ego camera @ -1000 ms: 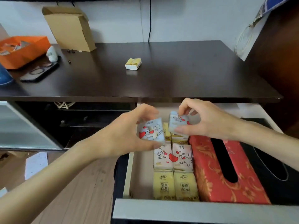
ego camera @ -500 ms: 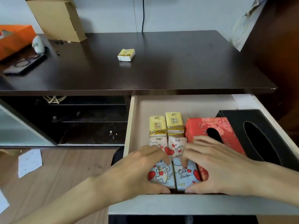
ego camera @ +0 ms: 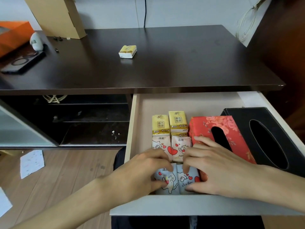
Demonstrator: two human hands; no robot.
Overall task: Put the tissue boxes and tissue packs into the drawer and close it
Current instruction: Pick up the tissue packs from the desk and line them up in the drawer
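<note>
The drawer (ego camera: 189, 101) stands pulled out under the dark desk. Inside lie two yellow tissue packs (ego camera: 170, 123) at the back, two white heart-print packs (ego camera: 171, 148) in front of them, and two blue heart-print packs (ego camera: 178, 182) against the front wall. My left hand (ego camera: 140, 172) grips the left blue pack. My right hand (ego camera: 212, 169) grips the right blue pack. A red floral tissue box (ego camera: 234, 129) and a black tissue box (ego camera: 272, 129) fill the drawer's right side. One yellow pack (ego camera: 127, 51) lies on the desk top.
On the desk (ego camera: 165, 66) sit a cardboard box (ego camera: 57, 15), an orange box (ego camera: 11, 35), a phone (ego camera: 23, 61) and a small white device (ego camera: 36, 41). Open shelves lie left of the drawer. Paper sheets (ego camera: 32, 162) lie on the wooden floor.
Both hands carried the two blue packs from above the drawer's back down to its front and pressed them in there. Since half a second ago they have barely moved.
</note>
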